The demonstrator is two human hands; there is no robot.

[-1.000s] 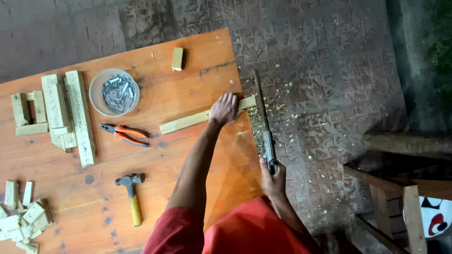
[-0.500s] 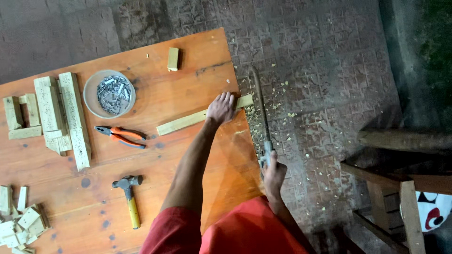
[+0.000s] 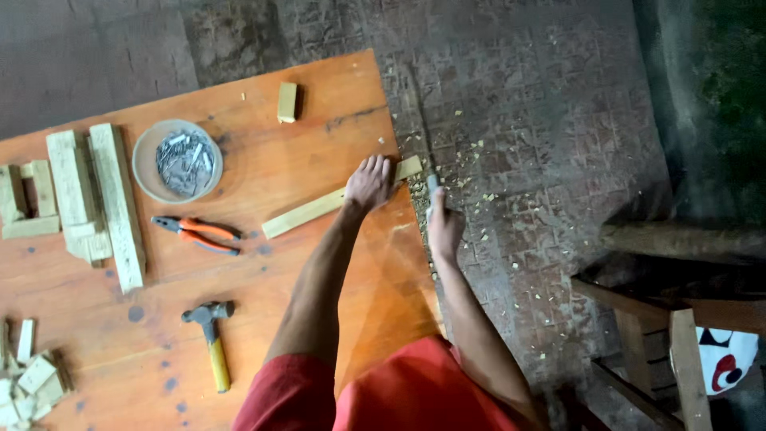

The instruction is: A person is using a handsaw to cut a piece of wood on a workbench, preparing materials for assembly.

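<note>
Left hand (image 3: 369, 183) pressed flat, fingers spread, on long wooden strip (image 3: 307, 214) near right edge of orange counter (image 3: 319, 120); strip end overhanging edge. Right hand (image 3: 444, 229) closed around handle of saw (image 3: 421, 136), blade blurred, just beside strip end. Left of strip: orange-handled pliers (image 3: 198, 234), round dish of nails (image 3: 177, 160), stacked wood pieces (image 3: 96, 199). Small wood block (image 3: 286, 102) near far edge. Hammer (image 3: 210, 342) nearer body. Wood chips on tiled floor (image 3: 519, 120)

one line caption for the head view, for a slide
Left hand pins a wood strip at the table edge; right hand grips a saw.
</note>
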